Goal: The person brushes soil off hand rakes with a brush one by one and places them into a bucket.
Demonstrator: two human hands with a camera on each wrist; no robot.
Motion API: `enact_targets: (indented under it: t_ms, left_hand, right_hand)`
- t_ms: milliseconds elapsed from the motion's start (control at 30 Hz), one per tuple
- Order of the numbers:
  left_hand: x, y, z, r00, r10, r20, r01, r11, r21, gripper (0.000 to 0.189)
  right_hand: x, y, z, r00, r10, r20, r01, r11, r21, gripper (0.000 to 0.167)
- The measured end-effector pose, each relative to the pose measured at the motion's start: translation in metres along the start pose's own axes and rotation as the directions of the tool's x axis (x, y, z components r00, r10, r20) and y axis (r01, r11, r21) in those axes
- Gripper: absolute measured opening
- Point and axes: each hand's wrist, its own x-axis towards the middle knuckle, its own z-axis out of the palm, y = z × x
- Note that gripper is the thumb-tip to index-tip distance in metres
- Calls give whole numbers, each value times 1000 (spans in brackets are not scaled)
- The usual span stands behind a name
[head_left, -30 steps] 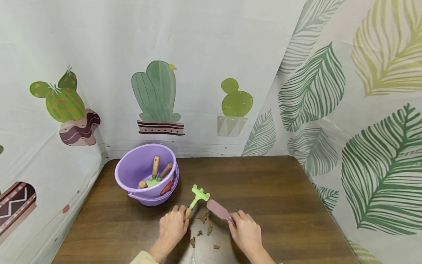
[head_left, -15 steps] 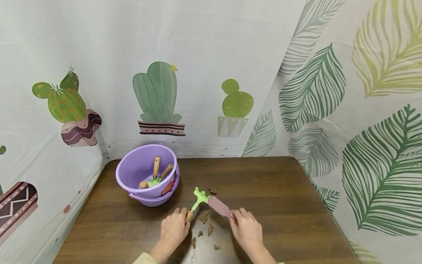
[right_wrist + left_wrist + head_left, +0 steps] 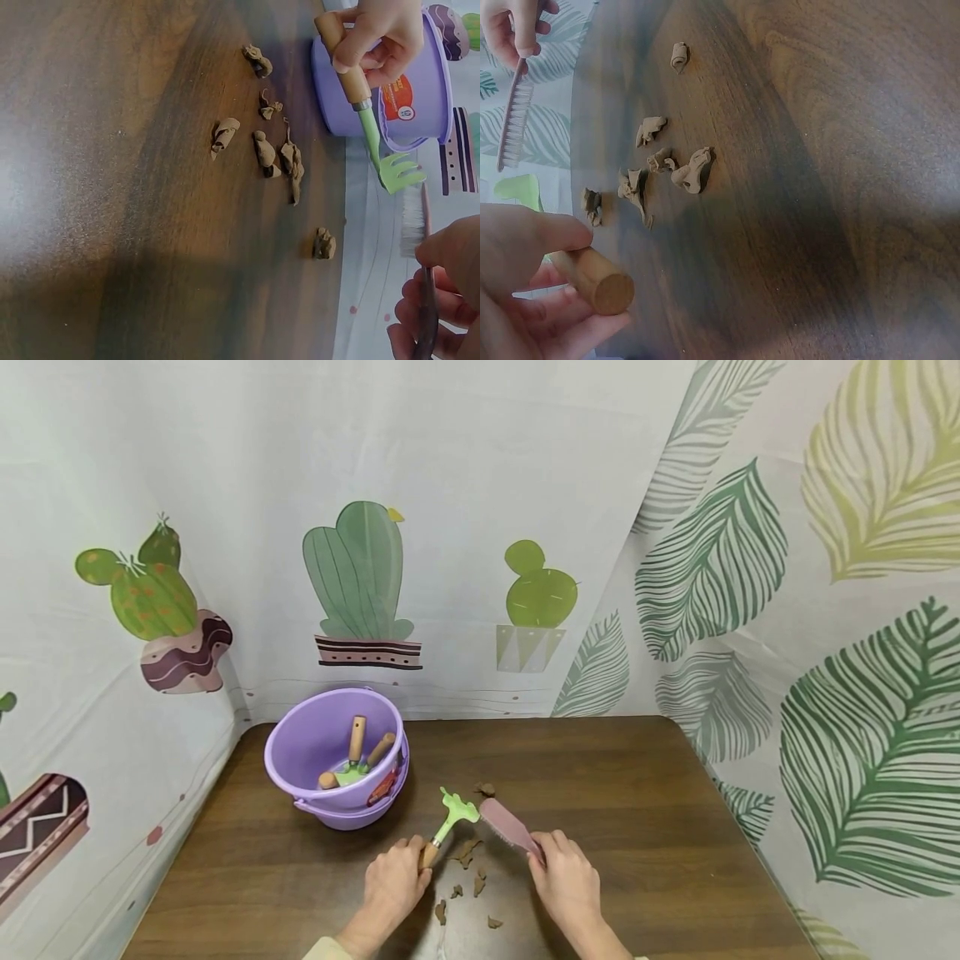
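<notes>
My left hand (image 3: 395,875) grips the wooden handle of a small green hand rake (image 3: 459,811), held above the table with its tines pointing away. The handle's round end shows in the left wrist view, between thumb and fingers. In my right hand (image 3: 567,872) is a pink brush (image 3: 506,823), held by its handle, its head close beside the rake's tines. White bristles (image 3: 412,217) face the rake in the right wrist view. Several brown, clay-like scraps (image 3: 467,852) lie on the table between and beyond the hands.
Left of the hands, a purple bucket (image 3: 307,727) stands at the back of the dark wooden table (image 3: 585,768). Inside it are green tools with wooden handles (image 3: 357,739). A cloth (image 3: 465,460) printed with cacti and leaves hangs behind the table.
The brush has shifted from against the rake's head to just right of it, and the rake has turned slightly. A brown scrap now shows beyond the tools that was not visible one second ago.
</notes>
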Motion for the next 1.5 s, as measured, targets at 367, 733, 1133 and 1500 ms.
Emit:
enact_targets:
  t_ms: [367, 733, 1133, 1500]
  left_hand:
    - [0, 0, 0, 999, -26, 28, 27, 999, -34, 31]
    - [-1, -1, 1, 997, -72, 28, 73, 996, -42, 28]
    - [-1, -4, 3, 997, -75, 32, 76, 996, -35, 27]
    - [-2, -5, 5, 997, -73, 16, 73, 996, -46, 27]
  right_hand:
    - [0, 5, 0, 998, 58, 14, -58, 998, 14, 27]
    - [-2, 7, 1, 999, 52, -4, -52, 998, 21, 28]
    - [-4, 10, 2, 998, 56, 9, -57, 998, 19, 28]
    - [-4, 12, 0, 998, 61, 3, -61, 998, 13, 27]
